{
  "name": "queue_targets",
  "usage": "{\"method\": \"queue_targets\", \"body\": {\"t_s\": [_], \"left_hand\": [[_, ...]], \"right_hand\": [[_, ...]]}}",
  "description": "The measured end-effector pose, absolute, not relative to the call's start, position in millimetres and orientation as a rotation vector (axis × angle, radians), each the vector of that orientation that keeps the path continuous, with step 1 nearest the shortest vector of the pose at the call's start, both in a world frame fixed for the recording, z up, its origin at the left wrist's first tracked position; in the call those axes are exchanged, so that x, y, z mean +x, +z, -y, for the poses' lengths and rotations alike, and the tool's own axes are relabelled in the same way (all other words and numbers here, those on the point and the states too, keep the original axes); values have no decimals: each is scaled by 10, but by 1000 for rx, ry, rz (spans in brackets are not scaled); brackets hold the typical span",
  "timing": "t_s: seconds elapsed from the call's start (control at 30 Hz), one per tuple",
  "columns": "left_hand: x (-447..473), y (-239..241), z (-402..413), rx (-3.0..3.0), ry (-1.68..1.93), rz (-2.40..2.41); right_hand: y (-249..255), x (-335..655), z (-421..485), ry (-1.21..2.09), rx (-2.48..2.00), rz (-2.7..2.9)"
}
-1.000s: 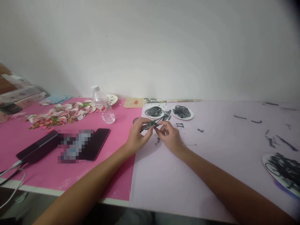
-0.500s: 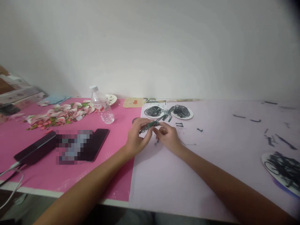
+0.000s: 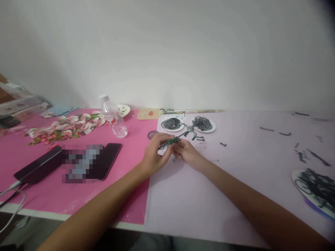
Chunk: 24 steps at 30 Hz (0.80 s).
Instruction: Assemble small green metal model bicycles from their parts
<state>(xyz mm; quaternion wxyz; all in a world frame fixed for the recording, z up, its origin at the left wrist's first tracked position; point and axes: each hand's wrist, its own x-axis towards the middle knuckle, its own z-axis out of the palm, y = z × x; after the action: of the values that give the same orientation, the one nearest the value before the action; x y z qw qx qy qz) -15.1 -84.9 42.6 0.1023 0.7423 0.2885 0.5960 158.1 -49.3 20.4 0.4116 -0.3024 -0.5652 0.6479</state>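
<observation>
Both my hands meet over the seam between the pink mat and the pale lilac mat. My left hand (image 3: 154,155) is closed on a thin dark assembly with a green part (image 3: 175,140), which sticks out up and to the right. My right hand (image 3: 187,152) pinches the same assembly from the right, fingers curled. A small dark ring (image 3: 152,134) lies on the pink mat just beyond my left hand. Two white plates of black parts (image 3: 171,124) (image 3: 204,124) sit behind the hands.
A water bottle (image 3: 113,116), two dark phones (image 3: 106,161) and a power bank (image 3: 36,167) with cable lie on the pink mat, with pink petals (image 3: 64,127) at the far left. Loose black pieces (image 3: 305,153) and another plate (image 3: 315,188) are at right.
My hands have drawn closer together on the assembly and its far end has tilted a little further right. The view has shifted slightly.
</observation>
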Motion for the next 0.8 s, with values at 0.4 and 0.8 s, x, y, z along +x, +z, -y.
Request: {"method": "queue_targets", "body": {"t_s": [0.4,0.8], "left_hand": [[-160,417,856,2214,1713,-886],[-141,434,869,2164,1779,-903]], "right_hand": [[312,1514,603,1366,-831,1651],[288,1595,514,1745,-757,1265]]}}
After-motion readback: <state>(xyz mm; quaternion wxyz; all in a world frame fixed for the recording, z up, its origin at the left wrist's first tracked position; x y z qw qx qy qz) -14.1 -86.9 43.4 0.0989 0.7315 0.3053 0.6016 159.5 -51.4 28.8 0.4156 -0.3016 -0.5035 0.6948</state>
